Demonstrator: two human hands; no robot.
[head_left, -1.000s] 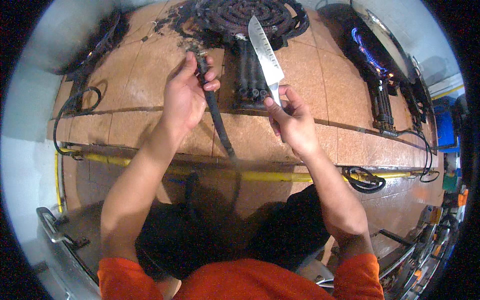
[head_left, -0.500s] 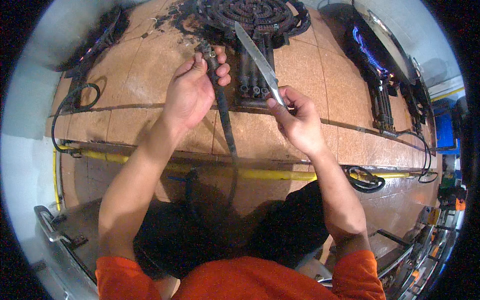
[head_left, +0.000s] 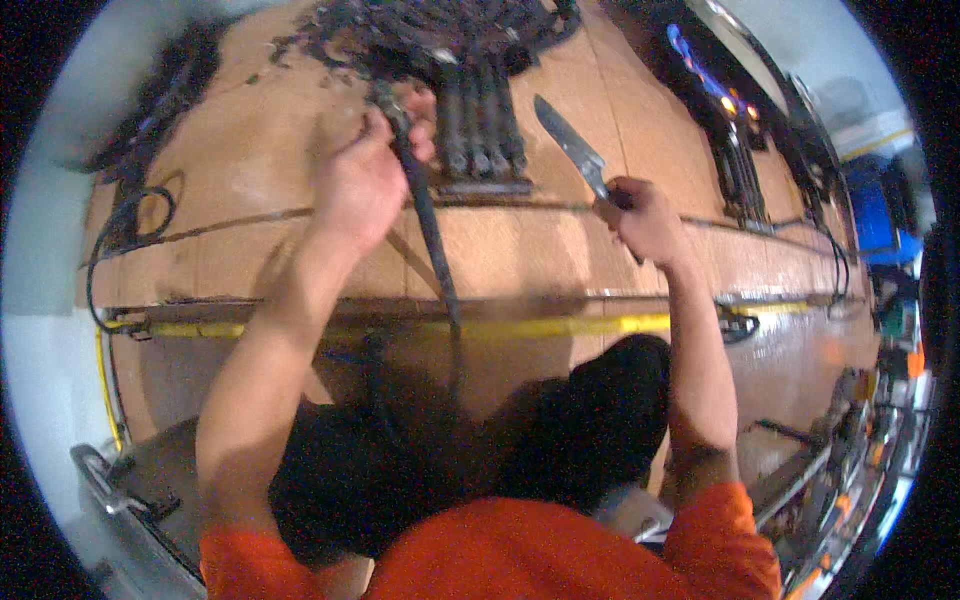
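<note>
The left hand (head_left: 365,185) is clamped on a stiff black hose (head_left: 428,235) near the burner (head_left: 480,130); the right hand (head_left: 640,215) grips a knife (head_left: 570,150) by its handle, blade probably sharp.

Dim, warm-toned, softly motion-blurred throughout. Strong fisheye bending and black vignetting at the rim. Deep shadow under the counter (head_left: 560,250) edge.

Black hose (head_left: 428,225), silver knife (head_left: 568,145) (yellow pipe (head_left: 560,326))

The left hand (head_left: 365,185) grips a dark hose (head_left: 428,235) near the black cast-iron burner (head_left: 480,120) on the tiled tabletop (head_left: 250,170). The right hand (head_left: 640,215) holds a knife (head_left: 570,150), blade pointing up-left.
</note>
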